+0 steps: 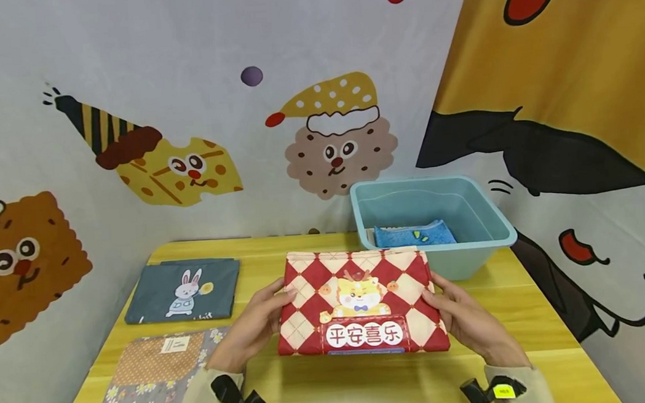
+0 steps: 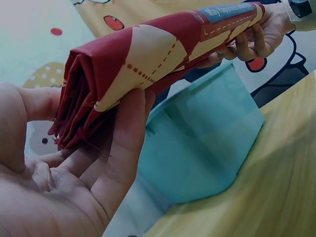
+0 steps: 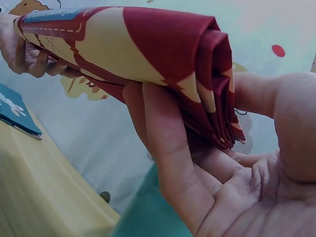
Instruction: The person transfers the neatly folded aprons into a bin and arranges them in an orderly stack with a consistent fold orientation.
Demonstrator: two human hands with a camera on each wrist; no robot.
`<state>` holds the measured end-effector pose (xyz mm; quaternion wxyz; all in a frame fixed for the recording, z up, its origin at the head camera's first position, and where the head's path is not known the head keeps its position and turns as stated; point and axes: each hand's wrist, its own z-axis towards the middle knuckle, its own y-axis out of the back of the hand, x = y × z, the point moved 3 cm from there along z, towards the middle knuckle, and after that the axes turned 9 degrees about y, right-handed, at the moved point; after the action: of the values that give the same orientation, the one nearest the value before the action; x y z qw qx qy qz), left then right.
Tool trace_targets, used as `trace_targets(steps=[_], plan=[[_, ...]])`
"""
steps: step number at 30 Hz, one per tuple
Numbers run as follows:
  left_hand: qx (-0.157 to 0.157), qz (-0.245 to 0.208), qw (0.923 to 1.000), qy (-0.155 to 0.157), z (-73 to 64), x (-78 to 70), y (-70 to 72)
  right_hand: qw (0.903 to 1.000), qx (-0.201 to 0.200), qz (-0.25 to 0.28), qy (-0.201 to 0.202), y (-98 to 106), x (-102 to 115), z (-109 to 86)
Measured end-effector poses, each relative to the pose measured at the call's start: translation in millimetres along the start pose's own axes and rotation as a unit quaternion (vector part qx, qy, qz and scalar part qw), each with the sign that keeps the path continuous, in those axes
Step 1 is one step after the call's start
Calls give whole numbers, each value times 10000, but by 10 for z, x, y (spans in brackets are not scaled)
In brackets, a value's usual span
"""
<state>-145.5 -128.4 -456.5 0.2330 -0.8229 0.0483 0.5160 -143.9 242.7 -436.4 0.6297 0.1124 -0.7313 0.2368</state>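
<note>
A folded red-and-cream checked cloth (image 1: 362, 301) with a cartoon animal and white lettering is held up above the table. My left hand (image 1: 260, 319) grips its left end, thumb on the front and fingers behind. At the other end my right hand (image 1: 465, 316) pinches it the same way. Several stacked layers of the cloth (image 2: 148, 54) show at the folded edge in the left wrist view. In the right wrist view my right hand's fingers (image 3: 168, 133) lie against one face of the bundle, with the thumb on the other.
A teal plastic basin (image 1: 490, 216) stands at the back right, with a blue cloth item (image 1: 419, 234) inside. To the left lie a folded dark cloth with a rabbit (image 1: 156, 292) and a grey daisy-print cloth (image 1: 140, 397) on the yellow wood-grain table (image 1: 543, 367). A patterned curtain (image 1: 180, 50) hangs behind.
</note>
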Motion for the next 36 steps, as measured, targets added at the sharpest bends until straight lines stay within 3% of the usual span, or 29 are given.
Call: trace_targets(steps=[4,13,36], plan=[[-125,109,9999,-30,47,-81,-53,9999,-11,-96,140,48,93,-6],[-278,236,9992,-153,246,-244,-192,9964,-559,-534,335,212,273,29],[-507,247,9981,-250,821,-588,-426,9808,-1369,-1352,327,683,618,245]])
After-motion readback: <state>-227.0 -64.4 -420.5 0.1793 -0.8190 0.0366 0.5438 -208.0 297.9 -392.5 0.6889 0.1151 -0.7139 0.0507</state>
